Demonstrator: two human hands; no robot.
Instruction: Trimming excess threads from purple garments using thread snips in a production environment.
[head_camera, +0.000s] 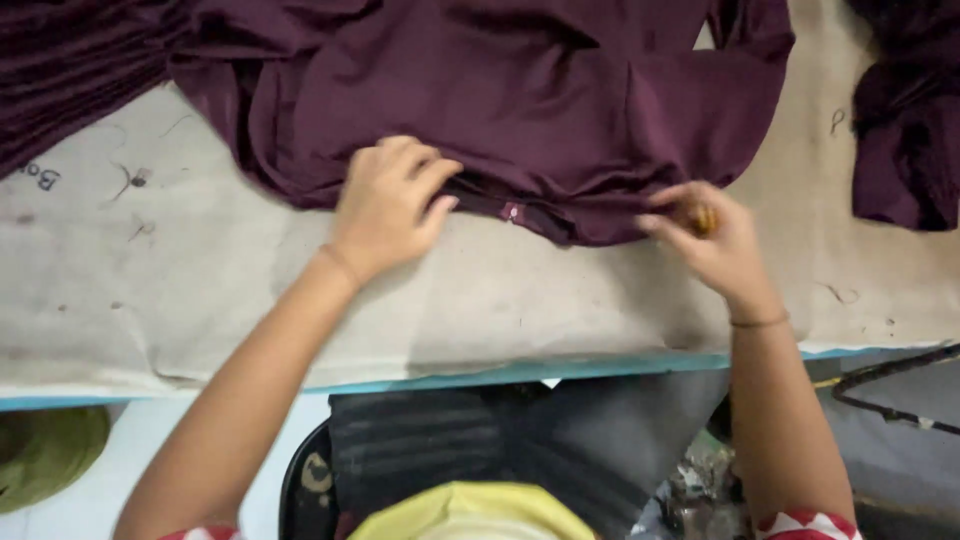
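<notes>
A dark maroon knit garment (500, 100) lies spread and rumpled across the far half of the surface (200, 290), its folded near edge running between the person's two hands. The left hand (390, 205) rests palm-down on that edge, fingers curled over and into the fold — a loose grip on the cloth rather than a tight pinch. The right hand (705, 235) pinches the same edge further along, thumb and fingertips closed together on the fabric; a small yellowish object (703, 218) shows between the fingers, too blurred to identify. A small pale tag or button (512, 212) sits on the hem between the hands.

The surface is a worn beige padded cloth with stains and pen marks, edged in light blue. More maroon fabric (70, 70) is piled at the far left corner, and another maroon piece (900, 120) lies at the right — apart from the main garment. Below the near edge, a yellow cloth (470, 510) is visible.
</notes>
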